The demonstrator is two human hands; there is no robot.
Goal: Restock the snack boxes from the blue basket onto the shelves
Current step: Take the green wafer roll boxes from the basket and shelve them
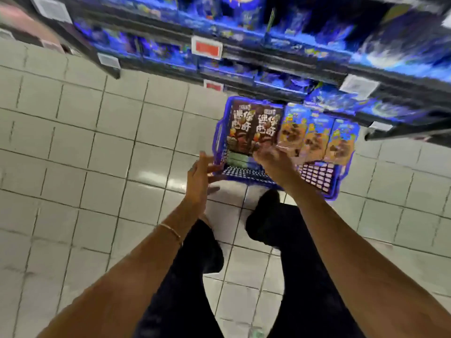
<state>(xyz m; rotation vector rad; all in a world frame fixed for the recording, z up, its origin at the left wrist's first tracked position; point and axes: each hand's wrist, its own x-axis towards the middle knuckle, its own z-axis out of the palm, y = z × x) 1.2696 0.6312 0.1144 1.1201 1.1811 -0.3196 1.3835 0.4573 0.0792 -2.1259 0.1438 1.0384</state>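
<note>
Blue basket [218, 139] is set on the tiled floor [97, 147], directly under the shelves [268, 48]; two brown snack boxes [252, 129] are stacked at its left and three blue snack boxes [317, 136] at its right, all propped against the far side; near half of the basket shows bare mesh; left hand [201, 174] is held just outside the near-left corner with fingers [207, 160] spread wide, nothing held; right hand [273, 159] is reached in at the near edge of the boxes, about where brown meets blue; it is motion-blurred, so whether anything is gripped cannot be told; step in hand is judged to be the pick-up of the next box; one box should be taken by its long edges, thumb on one side and fingers on the other, not by the flap; it should be lifted straight up so that its neighbours are not tipped; the basket rim can be steadied by the free left hand; the shelf row should be matched by box colour before placing; boxes on the shelves are too blurred for a gap to be picked out, so the slot should be checked by eye first
</note>
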